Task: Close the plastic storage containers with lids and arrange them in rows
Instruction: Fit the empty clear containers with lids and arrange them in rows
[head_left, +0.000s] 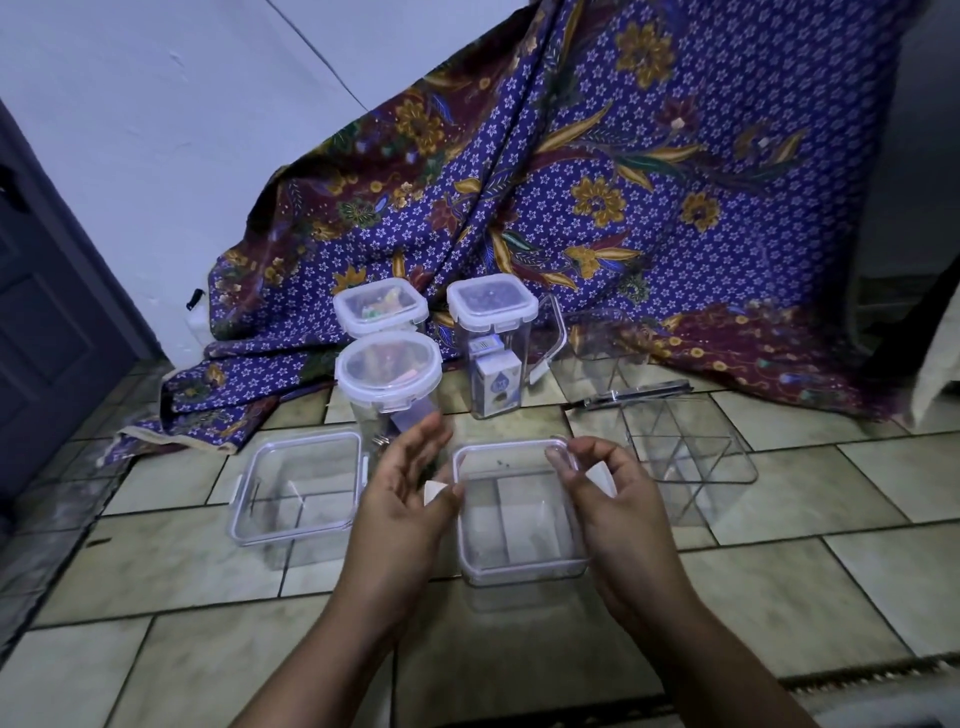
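A clear square container with its lid (519, 514) sits on the tiled floor in front of me. My left hand (402, 499) touches the lid's left flap with the thumb, and my right hand (613, 493) pinches the right flap and far right corner. To the left stands another lidded square container (298, 486). Behind are a round lidded jar (388, 371), a square lidded jar (381, 306) and a tall lidded jar (492, 312) holding a small box.
Open clear containers without lids stand at the right (691, 457) and behind it (608, 353). Metal tongs (636, 393) lie between them. A purple patterned cloth (649, 197) drapes down the back. A dark door (47, 312) is at the left.
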